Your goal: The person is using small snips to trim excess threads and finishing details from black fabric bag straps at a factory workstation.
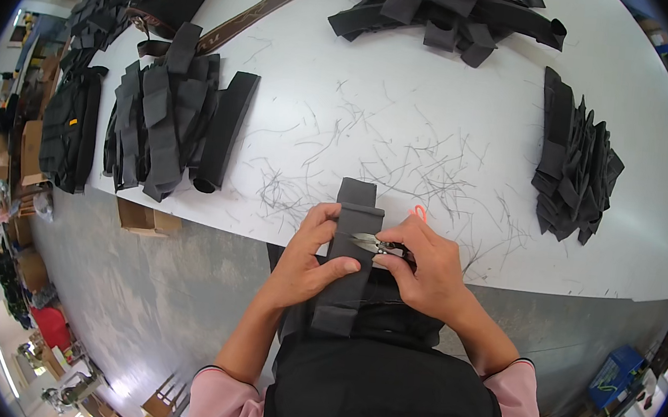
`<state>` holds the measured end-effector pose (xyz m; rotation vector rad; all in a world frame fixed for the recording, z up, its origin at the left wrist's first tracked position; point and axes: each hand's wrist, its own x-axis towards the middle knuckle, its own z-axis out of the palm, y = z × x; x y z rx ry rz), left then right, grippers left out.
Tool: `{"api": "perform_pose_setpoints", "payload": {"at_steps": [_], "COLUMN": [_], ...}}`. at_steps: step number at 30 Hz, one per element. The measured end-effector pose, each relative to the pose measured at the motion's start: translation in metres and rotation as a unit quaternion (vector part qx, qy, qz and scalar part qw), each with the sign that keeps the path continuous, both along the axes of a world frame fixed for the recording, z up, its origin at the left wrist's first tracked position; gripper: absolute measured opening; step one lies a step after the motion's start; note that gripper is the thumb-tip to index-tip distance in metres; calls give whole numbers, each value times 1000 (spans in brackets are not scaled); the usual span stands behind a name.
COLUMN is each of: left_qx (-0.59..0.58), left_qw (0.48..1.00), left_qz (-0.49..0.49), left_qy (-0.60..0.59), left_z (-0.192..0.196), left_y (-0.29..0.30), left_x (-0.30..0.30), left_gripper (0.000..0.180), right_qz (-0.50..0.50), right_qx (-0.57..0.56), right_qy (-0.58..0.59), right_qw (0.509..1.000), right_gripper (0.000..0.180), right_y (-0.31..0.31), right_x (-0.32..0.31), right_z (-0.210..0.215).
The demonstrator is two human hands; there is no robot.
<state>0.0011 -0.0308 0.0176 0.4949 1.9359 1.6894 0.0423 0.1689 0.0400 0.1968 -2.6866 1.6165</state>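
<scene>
Left hand (306, 264) grip clamped on black fabric strap (348, 250), right hand (425, 267) grip closed around metal thread snips (371, 243).

A single view looks down from the person's head, tilted forward over the chest and forearms, which enter from the lower edge. It faces the near edge of the wide white work surface (458, 92), seen close, with the grey floor (149, 287) beneath at the left. The fisheye lens bends straight edges toward the dark round rim.
</scene>
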Motion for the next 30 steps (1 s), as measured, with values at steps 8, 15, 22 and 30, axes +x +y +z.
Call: {"api": "perform_pose_setpoints", "payload": {"at_steps": [8, 15, 22, 30], "left_qx": [-7, 5, 25, 24], "left_qw": [1000, 989, 925, 960], "left_qz": [5, 136, 292, 273], "left_qy": [-3, -61, -242, -56], "left_z": [-3, -8, -10, -24], "left_y": [-1, 12, 29, 15], "left_x": [2, -5, -38, -14], "left_gripper": [40, 22, 27, 39], "right_qz": [-17, -85, 14, -84], "right_qx": [36, -84, -22, -141], "right_qy": [42, -52, 58, 23], "right_qw": [998, 992, 998, 986], "right_gripper": [19, 17, 43, 15], "right_y": [-6, -5, -14, -16], "right_x": [4, 0, 36, 8], "right_z": [-7, -15, 9, 1]}}
